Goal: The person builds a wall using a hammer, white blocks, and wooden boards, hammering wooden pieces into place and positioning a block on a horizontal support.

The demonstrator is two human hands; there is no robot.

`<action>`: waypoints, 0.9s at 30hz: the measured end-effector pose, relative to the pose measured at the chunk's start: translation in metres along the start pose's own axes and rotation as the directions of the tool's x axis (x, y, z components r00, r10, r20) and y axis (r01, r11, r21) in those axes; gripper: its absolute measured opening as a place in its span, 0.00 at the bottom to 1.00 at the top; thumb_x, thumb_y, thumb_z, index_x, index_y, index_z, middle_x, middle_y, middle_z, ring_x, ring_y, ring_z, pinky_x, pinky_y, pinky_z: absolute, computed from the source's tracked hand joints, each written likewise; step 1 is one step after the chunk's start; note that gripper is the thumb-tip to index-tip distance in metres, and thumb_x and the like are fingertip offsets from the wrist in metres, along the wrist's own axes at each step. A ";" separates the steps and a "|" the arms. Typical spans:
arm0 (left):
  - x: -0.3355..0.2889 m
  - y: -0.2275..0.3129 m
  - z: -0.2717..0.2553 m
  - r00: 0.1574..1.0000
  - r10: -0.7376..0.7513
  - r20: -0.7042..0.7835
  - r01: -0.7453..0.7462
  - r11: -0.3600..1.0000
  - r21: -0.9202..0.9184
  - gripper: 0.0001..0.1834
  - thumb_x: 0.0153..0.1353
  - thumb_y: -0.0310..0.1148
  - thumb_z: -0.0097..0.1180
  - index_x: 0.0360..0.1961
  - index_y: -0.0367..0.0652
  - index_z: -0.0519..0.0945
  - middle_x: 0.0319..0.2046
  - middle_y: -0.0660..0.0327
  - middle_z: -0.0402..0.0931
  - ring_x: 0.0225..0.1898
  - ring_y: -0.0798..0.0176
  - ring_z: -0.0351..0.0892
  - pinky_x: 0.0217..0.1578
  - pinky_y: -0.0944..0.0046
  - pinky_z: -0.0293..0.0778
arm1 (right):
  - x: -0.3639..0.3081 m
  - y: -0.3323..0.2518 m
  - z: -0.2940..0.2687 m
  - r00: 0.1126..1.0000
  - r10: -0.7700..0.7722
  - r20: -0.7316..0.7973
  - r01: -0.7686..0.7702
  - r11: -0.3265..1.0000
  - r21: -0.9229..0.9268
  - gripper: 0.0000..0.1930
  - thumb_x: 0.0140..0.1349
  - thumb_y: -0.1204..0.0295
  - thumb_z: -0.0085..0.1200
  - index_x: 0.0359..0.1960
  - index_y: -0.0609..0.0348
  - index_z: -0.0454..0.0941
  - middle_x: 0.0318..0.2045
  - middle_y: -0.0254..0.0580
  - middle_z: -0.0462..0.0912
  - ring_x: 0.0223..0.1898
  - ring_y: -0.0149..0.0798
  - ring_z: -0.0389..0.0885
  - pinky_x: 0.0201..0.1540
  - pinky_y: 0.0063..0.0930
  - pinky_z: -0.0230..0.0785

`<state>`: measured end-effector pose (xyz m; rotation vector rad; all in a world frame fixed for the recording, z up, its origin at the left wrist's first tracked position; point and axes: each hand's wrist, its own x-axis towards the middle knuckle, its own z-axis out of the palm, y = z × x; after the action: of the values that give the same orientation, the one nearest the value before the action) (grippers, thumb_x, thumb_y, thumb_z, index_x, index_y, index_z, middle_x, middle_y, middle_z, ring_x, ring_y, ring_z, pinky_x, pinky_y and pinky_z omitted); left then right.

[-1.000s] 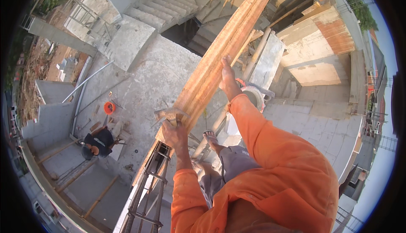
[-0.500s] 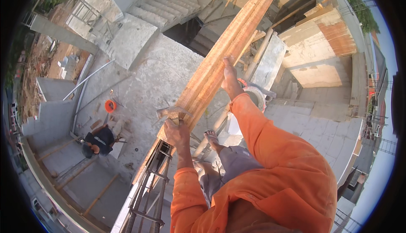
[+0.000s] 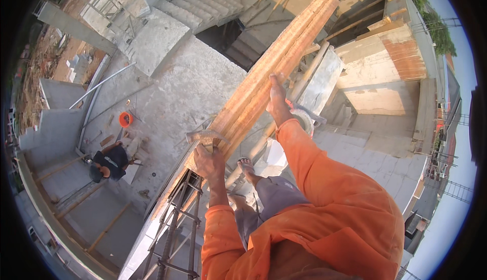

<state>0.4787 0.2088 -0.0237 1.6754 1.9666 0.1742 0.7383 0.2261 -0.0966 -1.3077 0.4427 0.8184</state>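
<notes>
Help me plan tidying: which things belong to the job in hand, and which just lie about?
Likely in use:
long brown wooden boards, right hand at edge
grey metal-headed hammer, in left hand

Apparently lying about:
round orange bucket
long thin pale pole

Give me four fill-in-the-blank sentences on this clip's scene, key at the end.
The left hand holds a ____.
The right hand touches a long beam made of ____.
An orange ____ sits on the floor near the co-worker.
The rebar cage stands nearer the ____ hand.
Missing words: hammer; wood; bucket; left.
</notes>
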 end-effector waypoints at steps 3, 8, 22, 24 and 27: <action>-0.001 0.000 -0.001 0.999 0.035 0.009 -0.035 0.999 -0.013 0.17 0.54 0.39 0.57 0.37 0.37 0.74 0.38 0.49 0.74 0.44 0.42 0.73 0.42 0.47 0.68 | 0.005 0.000 -0.004 1.000 -0.011 -0.010 0.011 1.000 -0.012 0.30 0.57 0.58 0.58 0.56 0.64 0.66 0.51 0.46 0.73 0.50 0.46 0.74 0.51 0.48 0.68; -0.001 0.001 0.001 0.999 0.035 -0.023 -0.036 0.999 -0.018 0.18 0.53 0.37 0.59 0.40 0.37 0.74 0.40 0.49 0.73 0.45 0.42 0.73 0.43 0.48 0.69 | 0.005 0.000 -0.005 0.999 -0.033 -0.002 0.033 0.999 -0.023 0.30 0.57 0.58 0.58 0.56 0.64 0.66 0.51 0.46 0.73 0.50 0.46 0.74 0.52 0.46 0.67; 0.002 -0.001 -0.003 0.999 0.031 0.030 -0.031 0.999 -0.014 0.17 0.52 0.36 0.59 0.39 0.37 0.74 0.41 0.48 0.73 0.46 0.42 0.72 0.45 0.47 0.68 | 0.019 0.005 -0.011 0.999 -0.040 0.007 0.040 0.999 -0.016 0.30 0.57 0.57 0.58 0.56 0.64 0.66 0.50 0.46 0.74 0.49 0.45 0.75 0.51 0.46 0.68; 0.003 -0.002 -0.002 0.999 0.029 0.033 -0.029 0.999 -0.015 0.17 0.51 0.36 0.59 0.38 0.37 0.74 0.41 0.48 0.73 0.46 0.42 0.72 0.44 0.47 0.68 | 0.016 0.005 -0.010 0.999 -0.044 0.009 0.044 0.999 -0.003 0.30 0.57 0.57 0.58 0.56 0.63 0.66 0.50 0.46 0.74 0.50 0.45 0.74 0.51 0.47 0.68; 0.002 0.000 -0.003 0.999 0.027 0.036 -0.027 0.999 -0.023 0.16 0.51 0.36 0.59 0.37 0.37 0.74 0.40 0.48 0.73 0.45 0.42 0.72 0.43 0.47 0.68 | 0.005 -0.001 -0.005 1.000 0.018 0.024 -0.018 1.000 -0.006 0.26 0.61 0.58 0.54 0.58 0.57 0.64 0.53 0.43 0.72 0.54 0.43 0.71 0.56 0.42 0.65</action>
<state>0.4768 0.2116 -0.0215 1.6801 1.9093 0.1735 0.7431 0.2232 -0.1009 -1.2998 0.4332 0.8501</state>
